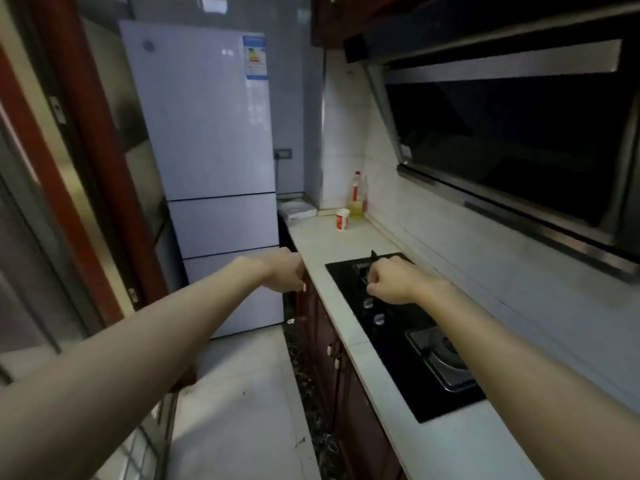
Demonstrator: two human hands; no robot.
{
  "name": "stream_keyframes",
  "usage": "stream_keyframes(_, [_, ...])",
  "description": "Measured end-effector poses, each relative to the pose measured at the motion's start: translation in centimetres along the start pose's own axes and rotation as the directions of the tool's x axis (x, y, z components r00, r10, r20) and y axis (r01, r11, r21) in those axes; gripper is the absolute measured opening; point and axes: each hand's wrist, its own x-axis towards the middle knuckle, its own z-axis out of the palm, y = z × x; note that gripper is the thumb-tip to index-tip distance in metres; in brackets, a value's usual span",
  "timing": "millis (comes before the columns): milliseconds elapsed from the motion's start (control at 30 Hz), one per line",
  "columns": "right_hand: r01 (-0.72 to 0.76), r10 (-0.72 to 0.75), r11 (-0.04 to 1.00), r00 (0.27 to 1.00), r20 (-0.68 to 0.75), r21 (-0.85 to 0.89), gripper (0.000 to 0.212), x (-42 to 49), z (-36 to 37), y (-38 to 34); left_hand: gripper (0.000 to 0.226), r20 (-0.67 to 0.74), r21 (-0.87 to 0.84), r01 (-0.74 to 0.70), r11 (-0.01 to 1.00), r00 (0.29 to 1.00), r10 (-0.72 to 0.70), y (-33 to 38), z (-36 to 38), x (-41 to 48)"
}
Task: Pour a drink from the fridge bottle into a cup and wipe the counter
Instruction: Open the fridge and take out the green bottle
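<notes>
Scene: narrow kitchen seen from head height, with two bare forearms stretched forward.
Left grip [285,271]: clenched, fingers curled under, grasping nothing. It hangs over the aisle just off the front edge of the desk [332,244], in front of the lowest fridge door.
Right grip [391,284]: clenched in a fist, grasping nothing. It is over the far burner of the hob [398,341], just beyond the two round knobs [368,303]. Whether it touches the hob cannot be told.
Cup [343,218]: white with red print, upright on the far end of the desk, well apart from both grips.
Bottle [356,197]: clear with a red cap and yellow liquid, upright against the tiled wall just behind and right of the cup.
Fridge [207,133]: tall and pale, three doors stacked, all closed. It stands at the end of the aisle to the left of the desk, with an energy label on the upper door.
White object [298,209]: low, at the far left corner of the desk beside the fridge, too blurred to identify.
Range hood [519,140]: dark glass, slanting out above the hob on the right wall.
Cabinets [332,358]: dark red-brown doors under the desk.
Floor [242,393]: pale tiles.
</notes>
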Motion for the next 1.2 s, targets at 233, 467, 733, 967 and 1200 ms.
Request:
stream_keyframes(233, [0.095, -0.096, 0.995, 0.994, 0.058, 0.012, 0.033, 4.8, 1.1, -1.3, 0.032, 0.069, -0.018, 0.131, 0.991, 0.989, -0.129, -4.2, 0.5, 1.2])
stream_keyframes(467, [0.173, -0.175, 0.985, 0.981, 0.089, 0.025, 0.03, 11.7, 2.6, -5.8, 0.032, 0.076, -0.06, 0.187, 0.981, 0.98, -0.182, -10.7, 2.0, 2.9])
stream_keyframes(733, [0.188, -0.189, 0.982, 0.976, 0.107, 0.025, 0.031, 21.3, 3.2, -12.1, 0.034, 0.062, -0.069, 0.207, 0.976, 0.977, -0.203, -21.9, 3.1, 6.9])
stream_keyframes(967, [0.213, -0.199, 0.974, 0.967, 0.159, -0.077, 0.024, 29.0, 4.7, -17.5, 0.032, 0.052, -0.071, 0.243, 0.967, 0.969, -0.24, -30.5, 4.4, 8.1])
stream_keyframes(1200, [0.308, -0.28, 0.949, 0.918, 0.282, -0.06, 0.029, 35.8, 5.2, -21.8, 0.035, 0.114, -0.122, 0.266, 0.956, 0.961, -0.253, -35.8, 4.1, 10.3])
